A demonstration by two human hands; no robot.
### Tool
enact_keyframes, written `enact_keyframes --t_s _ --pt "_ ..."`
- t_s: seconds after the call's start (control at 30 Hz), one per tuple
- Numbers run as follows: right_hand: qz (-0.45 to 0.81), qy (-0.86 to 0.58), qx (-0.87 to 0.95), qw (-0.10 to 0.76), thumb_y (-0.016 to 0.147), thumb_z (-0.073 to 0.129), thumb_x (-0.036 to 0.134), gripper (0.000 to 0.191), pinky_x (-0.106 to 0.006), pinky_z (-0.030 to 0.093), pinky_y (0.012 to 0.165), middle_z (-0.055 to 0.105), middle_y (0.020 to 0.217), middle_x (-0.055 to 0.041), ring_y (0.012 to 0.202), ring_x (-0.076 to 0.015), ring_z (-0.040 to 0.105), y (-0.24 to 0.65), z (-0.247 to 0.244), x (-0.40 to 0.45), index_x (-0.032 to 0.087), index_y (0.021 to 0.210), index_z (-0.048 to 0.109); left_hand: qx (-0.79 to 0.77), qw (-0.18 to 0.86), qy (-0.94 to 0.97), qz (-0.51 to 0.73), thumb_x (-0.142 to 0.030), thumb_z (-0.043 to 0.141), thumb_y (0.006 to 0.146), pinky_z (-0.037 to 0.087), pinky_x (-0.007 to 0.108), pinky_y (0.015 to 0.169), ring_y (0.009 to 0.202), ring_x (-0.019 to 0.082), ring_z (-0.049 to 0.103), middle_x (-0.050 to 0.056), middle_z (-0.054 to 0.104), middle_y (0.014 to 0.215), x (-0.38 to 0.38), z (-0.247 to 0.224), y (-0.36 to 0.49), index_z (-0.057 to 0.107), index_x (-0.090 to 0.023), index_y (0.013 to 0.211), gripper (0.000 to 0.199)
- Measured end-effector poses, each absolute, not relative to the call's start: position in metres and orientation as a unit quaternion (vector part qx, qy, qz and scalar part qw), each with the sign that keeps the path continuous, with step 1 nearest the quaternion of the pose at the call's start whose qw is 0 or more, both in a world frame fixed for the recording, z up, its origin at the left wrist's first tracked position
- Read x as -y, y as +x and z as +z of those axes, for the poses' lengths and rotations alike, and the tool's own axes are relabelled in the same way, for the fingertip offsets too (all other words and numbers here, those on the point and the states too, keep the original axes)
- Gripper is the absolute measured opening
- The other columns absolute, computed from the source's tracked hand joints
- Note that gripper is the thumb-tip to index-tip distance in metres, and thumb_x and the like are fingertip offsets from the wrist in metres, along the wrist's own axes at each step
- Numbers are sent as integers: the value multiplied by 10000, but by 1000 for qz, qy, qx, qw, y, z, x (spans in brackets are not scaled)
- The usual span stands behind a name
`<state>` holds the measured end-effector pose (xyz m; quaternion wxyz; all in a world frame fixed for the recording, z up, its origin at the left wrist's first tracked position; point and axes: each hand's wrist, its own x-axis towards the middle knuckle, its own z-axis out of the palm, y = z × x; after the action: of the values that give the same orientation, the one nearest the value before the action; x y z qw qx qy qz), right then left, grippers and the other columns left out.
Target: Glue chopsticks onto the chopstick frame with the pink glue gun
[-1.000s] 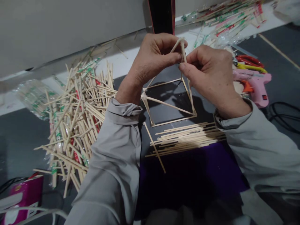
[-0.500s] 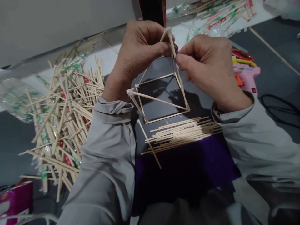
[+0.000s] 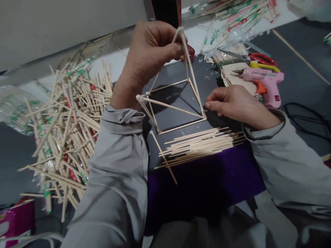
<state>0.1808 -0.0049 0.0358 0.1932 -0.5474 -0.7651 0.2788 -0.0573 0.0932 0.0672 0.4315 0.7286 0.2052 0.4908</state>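
Note:
My left hand (image 3: 155,51) pinches the upper part of a stick frame (image 3: 170,106), just below its top joint. The frame has a four-sided base and slanting sticks that meet at whitish joints. My right hand (image 3: 230,103) is beside the frame's right base corner, thumb and fingertips pressed together; whatever may be between them is too small to make out. Nearer my body, a row of thin sticks (image 3: 199,146) lies on the dark surface, with one longer stick (image 3: 163,156) slanting across its left end.
A large heap of sticks and wrappers (image 3: 74,127) spreads at the left. At the right are a pink glue gun (image 3: 272,84), scissors with red and yellow handles (image 3: 262,62) and a black cable (image 3: 305,120). More wrapped sticks (image 3: 240,17) lie at the back.
My right hand has left the upper part of the frame and moved down and right, uncovering the scissors and glue gun. My left hand keeps its grip, slightly further left.

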Motion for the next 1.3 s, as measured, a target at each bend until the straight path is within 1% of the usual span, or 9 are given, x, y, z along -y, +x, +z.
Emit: enact_keyframes --t_s 0.2,0.43,0.63,0.73,0.8,0.9,1.07,1.2,1.3 --pt "266 -538 783 162 826 636 314 117 -304 386 604 680 658 17 588 -162 598 176 28 6 238 801 721 -197 432 740 476 85 549 710 543 206 637 648 114 686 6 778 766 -95 68 -60 814 -146 820 368" --pt "276 -525 785 178 839 622 313 114 -313 412 632 701 707 13 637 -174 621 181 22 4 255 827 719 -199 442 713 507 112 488 663 488 169 570 597 73 656 -51 762 697 -94 67 -57 818 -171 792 453" --pt "278 -503 801 169 802 633 267 105 -305 427 656 720 732 9 667 -171 637 186 26 5 239 826 731 -242 399 734 492 -9 633 690 425 249 489 539 100 575 -25 747 694 -105 62 -65 807 -202 829 294" --pt "260 -492 821 126 823 610 278 162 -301 437 668 745 805 -9 722 -181 661 184 30 6 231 881 753 -212 440 728 480 -72 729 698 475 281 578 595 123 611 -3 751 772 -107 62 -72 792 -176 928 260" --pt "246 -487 833 88 852 582 285 206 -305 446 694 757 863 -32 776 -196 677 183 32 7 213 928 759 -211 467 727 456 -97 788 687 528 327 696 732 171 671 24 758 872 -108 67 -79 773 -164 1024 344" --pt "216 -490 843 54 880 556 286 236 -321 449 727 766 923 -63 833 -224 688 180 33 7 197 971 756 -234 482 744 401 -109 841 620 559 337 731 830 200 686 14 764 944 -111 80 -92 759 -186 1057 451" --pt "187 -505 842 30 879 566 282 246 -347 440 734 764 927 -82 847 -263 689 180 30 8 197 1011 755 -345 389 770 370 28 619 732 522 264 711 939 171 683 16 763 1013 -94 114 -105 705 -117 1170 469" --pt "164 -502 848 40 858 592 276 240 -365 432 718 749 869 -96 819 -285 679 180 28 10 190 1003 762 -416 314 798 303 9 525 807 516 408 911 933 128 663 33 728 1018 -60 136 -107 651 -28 1247 460" --pt "145 -492 857 48 844 597 241 246 -369 420 703 753 859 -104 798 -283 670 181 27 11 179 1005 772 -483 269 772 313 -30 580 833 532 434 901 877 132 677 45 736 959 -28 141 -114 687 -30 1198 380"
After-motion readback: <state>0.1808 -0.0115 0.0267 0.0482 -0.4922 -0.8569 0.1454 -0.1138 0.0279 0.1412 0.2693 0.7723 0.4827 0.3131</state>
